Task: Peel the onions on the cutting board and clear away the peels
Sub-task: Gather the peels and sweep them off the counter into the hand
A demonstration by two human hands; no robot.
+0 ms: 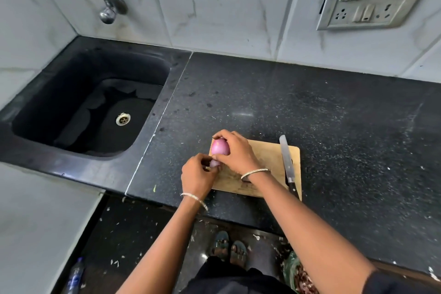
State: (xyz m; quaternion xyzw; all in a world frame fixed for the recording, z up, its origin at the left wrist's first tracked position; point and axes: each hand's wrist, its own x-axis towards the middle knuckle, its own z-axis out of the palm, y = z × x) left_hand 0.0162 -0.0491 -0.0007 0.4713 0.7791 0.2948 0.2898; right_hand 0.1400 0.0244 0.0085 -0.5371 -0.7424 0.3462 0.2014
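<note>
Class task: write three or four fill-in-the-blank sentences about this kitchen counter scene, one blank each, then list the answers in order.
1. The right hand grips a pink ____ at the cutting board.
2. The left hand pinches a pale peel piece at the board's ____ end.
3. The ____ lies along the board's right side, touched by neither hand.
4. Left of the board, the black ____ has a metal drain.

Missing words: onion; left; knife; sink.

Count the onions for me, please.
1: the onion gripped by the right hand over the cutting board's left end. The left hand pinches what looks like peel; hands may hide more.
</note>
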